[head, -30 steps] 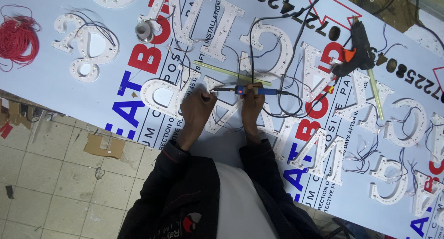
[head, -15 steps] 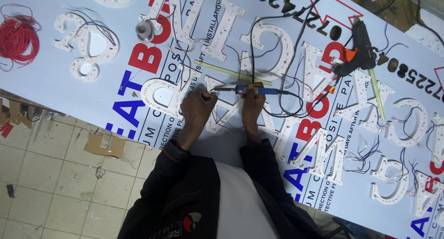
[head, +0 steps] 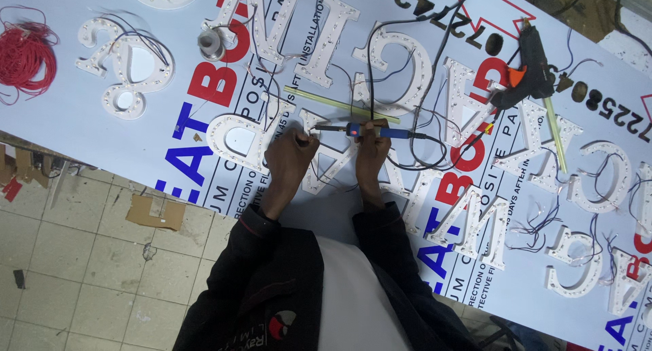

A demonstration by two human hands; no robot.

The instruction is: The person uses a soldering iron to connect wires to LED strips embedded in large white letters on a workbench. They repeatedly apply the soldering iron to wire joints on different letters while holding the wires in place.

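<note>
My right hand grips a soldering iron with a blue handle, lying level with its tip pointing left. My left hand is pinched shut on a thin wire right at the iron's tip. Both hands rest over a white cut-out sign letter studded with small lights and trailing thin black and red wires. A pale green glue stick lies just beyond the iron.
The table is covered by a white printed banner with many more white letters and loose wires. A black glue gun lies far right, a small metal spool far left, a red wire coil at the left edge. Tiled floor lies below left.
</note>
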